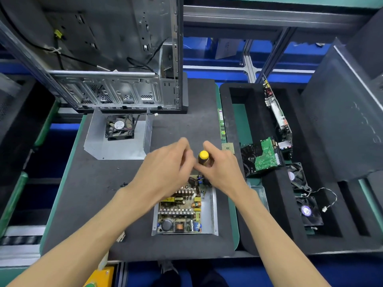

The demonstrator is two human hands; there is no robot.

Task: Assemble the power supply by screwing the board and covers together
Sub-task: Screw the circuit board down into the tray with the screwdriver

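PSU board (182,212) sits in its open metal base tray (213,212), near centre-front of the dark foam mat (83,204). Screwdriver (203,157), yellow-capped w/ dark handle, stands upright over the board's far end; tip hidden behind the hands. Right hand (222,168) wraps its fingers round the handle. Left hand (165,168) is just beside it, fingers curled toward the handle, but can't tell if they pinch it or hold anything (blurred). PSU top cover (116,146) w/ fan (120,126) lies apart, far-left on the mat. Few loose screws (123,184) left of the board. Behind: open PC case (116,90). Right: foam tray (269,214) w/ hard drive (262,157), expansion card (277,114), two fans (308,210); RAM stick (221,125) and CPU (228,146) at the mat's right edge.
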